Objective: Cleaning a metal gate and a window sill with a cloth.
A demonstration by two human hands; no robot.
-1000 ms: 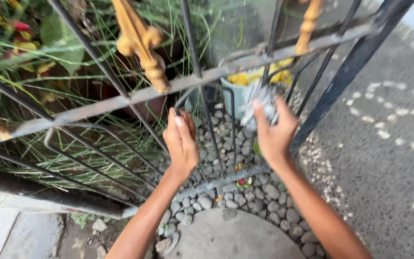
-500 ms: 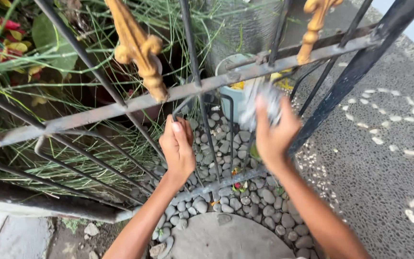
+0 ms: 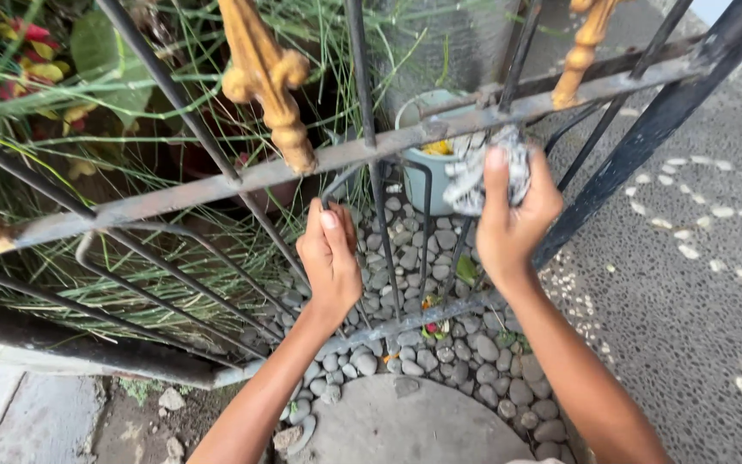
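Now, our right hand (image 3: pixel 513 225): fingers clamped on a crumpled grey-white cloth (image 3: pixel 481 172), upper centre, against the rusty grey iron gate (image 3: pixel 216 182) rail.
Our left hand (image 3: pixel 330 258): fingers together, gripping a thin bar, mid-frame.
Room: narrow gaps between bars.

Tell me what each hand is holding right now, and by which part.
The right hand grips a crumpled grey rag by its lower bunch. The left hand clasps a thin bar of the iron gate.

No packages, labels, signs or screens appear anywhere in this view.
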